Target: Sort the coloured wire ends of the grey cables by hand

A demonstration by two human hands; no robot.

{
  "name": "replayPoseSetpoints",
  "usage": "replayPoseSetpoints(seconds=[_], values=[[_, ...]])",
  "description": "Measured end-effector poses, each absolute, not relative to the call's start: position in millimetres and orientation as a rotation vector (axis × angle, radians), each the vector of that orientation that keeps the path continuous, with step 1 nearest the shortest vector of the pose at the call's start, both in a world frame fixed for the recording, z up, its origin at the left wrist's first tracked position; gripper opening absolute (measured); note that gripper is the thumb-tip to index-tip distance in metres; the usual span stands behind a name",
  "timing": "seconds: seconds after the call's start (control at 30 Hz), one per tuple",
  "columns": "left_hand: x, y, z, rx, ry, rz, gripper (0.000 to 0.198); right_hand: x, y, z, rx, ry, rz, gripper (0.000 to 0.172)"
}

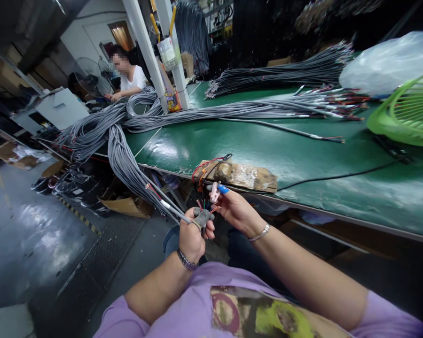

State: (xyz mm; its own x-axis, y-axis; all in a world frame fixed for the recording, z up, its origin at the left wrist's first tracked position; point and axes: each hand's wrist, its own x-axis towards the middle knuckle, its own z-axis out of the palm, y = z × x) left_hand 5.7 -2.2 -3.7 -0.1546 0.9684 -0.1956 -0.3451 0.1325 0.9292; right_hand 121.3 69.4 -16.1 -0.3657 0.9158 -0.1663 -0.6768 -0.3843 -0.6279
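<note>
My left hand [193, 237], with grey covers on some fingertips, is closed round the end of a grey cable [179, 213]. Thin coloured wires [205, 204] fan out of that end above the fingers. Close by on the right, my right hand [234, 209] is curled, with a blue cover on one fingertip and a pinkish-white wrap on another. Some copper-coloured wire ends reach its lower fingers; whatever lies between them is too small to make out. Just beyond both hands, a wooden block [255, 177] wrapped in clear tape sits on the bench edge with red and black leads.
A thick bundle of grey cables [123, 145] hangs over the green bench [183, 145] at left. More grey cables [232, 110] and black cables [278, 70] lie behind. A green fan [405, 112] and plastic bag [391, 61] stand right. A co-worker [132, 77] sits far left.
</note>
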Motion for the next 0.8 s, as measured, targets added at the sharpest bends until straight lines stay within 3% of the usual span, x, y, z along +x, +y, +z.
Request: replayPoseSetpoints(seconds=[0.37,0.57,0.8], values=[[8,9,-2,0.678,1.145,1.347,0.025,119,68,-32,-0.713,-0.821,1.637,0.043],[9,12,-4,0.667,1.143,1.348,0.024,115,72,-24,-0.606,-0.577,1.931,0.04],[9,13,-8,0.666,1.188,1.326,0.03,108,75,-26,-0.605,-0.446,1.875,0.032]])
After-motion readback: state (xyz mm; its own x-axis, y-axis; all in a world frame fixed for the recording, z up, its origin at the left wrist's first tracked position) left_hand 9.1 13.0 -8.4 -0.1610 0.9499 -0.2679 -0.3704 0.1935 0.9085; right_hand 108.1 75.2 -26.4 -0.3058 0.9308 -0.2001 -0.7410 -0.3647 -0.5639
